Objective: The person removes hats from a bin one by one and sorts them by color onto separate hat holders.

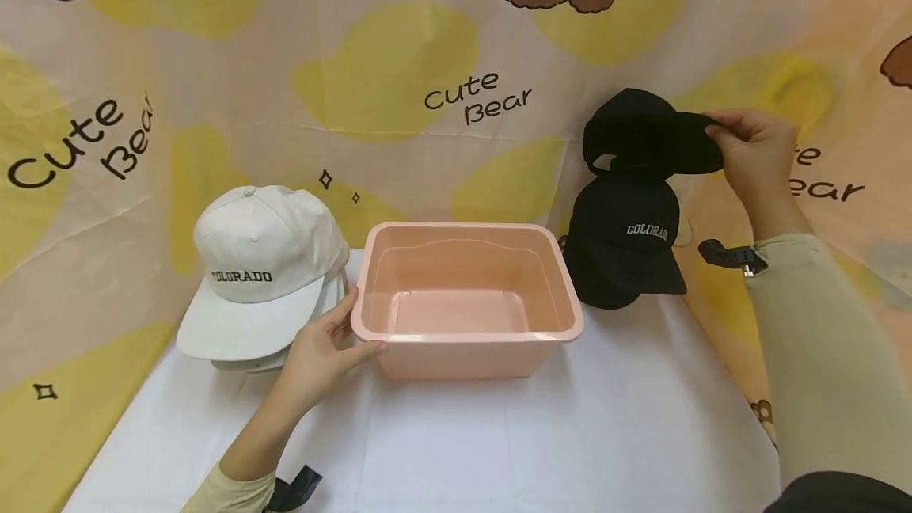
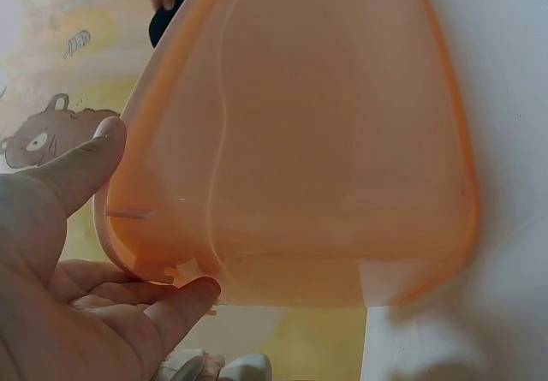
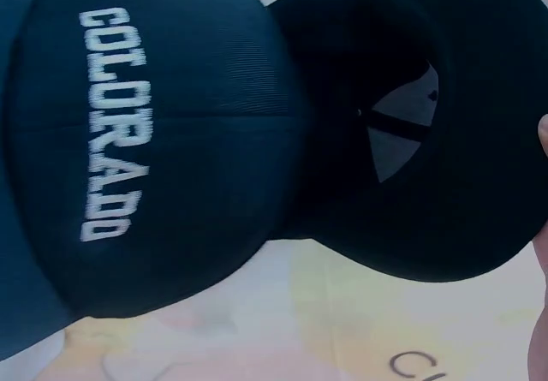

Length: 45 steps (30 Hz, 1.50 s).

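Observation:
My right hand [image 1: 758,157] pinches the brim of a black cap [image 1: 627,121], raised at the right. The right wrist view shows the held cap's dark inside and back opening [image 3: 407,124]. Just under it another black cap [image 1: 620,216] with white COLORADO lettering faces forward, and more black shows beneath its brim. My left hand [image 1: 317,351] grips the front left corner of a pink plastic basin [image 1: 466,337], thumb and fingers on its rim. Nothing lies inside the basin. In the left wrist view the basin's side [image 2: 291,141] fills most of the picture.
A stack of white caps [image 1: 264,240], the top one lettered COLORADO, stands left of the basin, close to my left hand. Everything sits on a white-covered table [image 1: 456,442]. Behind hangs a patterned bear cloth [image 1: 399,77].

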Motion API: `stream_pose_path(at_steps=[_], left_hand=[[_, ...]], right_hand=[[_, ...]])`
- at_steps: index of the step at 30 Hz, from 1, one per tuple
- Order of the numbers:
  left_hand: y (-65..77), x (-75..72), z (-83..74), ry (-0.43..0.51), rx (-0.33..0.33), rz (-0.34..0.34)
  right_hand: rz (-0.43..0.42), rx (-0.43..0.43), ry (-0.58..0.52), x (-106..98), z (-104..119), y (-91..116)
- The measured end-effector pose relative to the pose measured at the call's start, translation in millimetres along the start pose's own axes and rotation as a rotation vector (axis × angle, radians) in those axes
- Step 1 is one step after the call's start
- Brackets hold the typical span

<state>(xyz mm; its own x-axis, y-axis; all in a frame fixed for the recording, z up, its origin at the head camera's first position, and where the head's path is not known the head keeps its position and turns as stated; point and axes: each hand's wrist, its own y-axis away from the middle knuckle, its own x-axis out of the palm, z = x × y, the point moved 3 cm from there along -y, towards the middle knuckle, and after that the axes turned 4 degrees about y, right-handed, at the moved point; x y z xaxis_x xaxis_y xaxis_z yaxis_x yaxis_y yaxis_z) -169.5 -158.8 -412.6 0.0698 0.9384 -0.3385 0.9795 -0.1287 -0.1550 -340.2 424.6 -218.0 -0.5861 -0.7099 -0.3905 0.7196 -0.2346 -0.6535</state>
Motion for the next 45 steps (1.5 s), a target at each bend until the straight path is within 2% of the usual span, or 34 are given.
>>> stream_pose_path(at_steps=[7, 14, 19, 25, 31, 34, 37, 42, 45], left_hand=[[1.3, -0.2, -3.7, 0.021, -0.008, 0.002], [1.9, -0.2, -3.5, 0.047, -0.007, 0.003], [1.6, 0.4, -3.8, 0.064, -0.003, 0.007], [2.0, 1.2, -4.3, 0.067, -0.005, 0.013], [0.8, 1.4, -3.0, 0.051, -0.003, 0.009], [0.8, 1.7, -2.9, 0.053, -0.008, 0.007], [1.5, 2.4, -3.6, 0.061, -0.015, 0.009], [2.4, 2.7, -5.3, 0.068, -0.003, 0.009], [2.5, 2.6, -5.8, 0.065, 0.003, 0.005]], right_hand=[[0.028, -0.036, 0.059, 2, 0, 21], [0.01, -0.158, 0.013, 1, 10, 40], [0.069, -0.139, -0.081, -2, 9, 55], [0.162, -0.125, -0.113, -6, -1, 74], [0.202, -0.147, -0.269, -10, -13, 86], [0.221, -0.155, -0.202, -13, -18, 92], [0.238, -0.233, -0.108, -15, -21, 99], [0.239, -0.505, 0.03, -16, -17, 107], [0.249, -0.587, 0.075, -14, -16, 111]])
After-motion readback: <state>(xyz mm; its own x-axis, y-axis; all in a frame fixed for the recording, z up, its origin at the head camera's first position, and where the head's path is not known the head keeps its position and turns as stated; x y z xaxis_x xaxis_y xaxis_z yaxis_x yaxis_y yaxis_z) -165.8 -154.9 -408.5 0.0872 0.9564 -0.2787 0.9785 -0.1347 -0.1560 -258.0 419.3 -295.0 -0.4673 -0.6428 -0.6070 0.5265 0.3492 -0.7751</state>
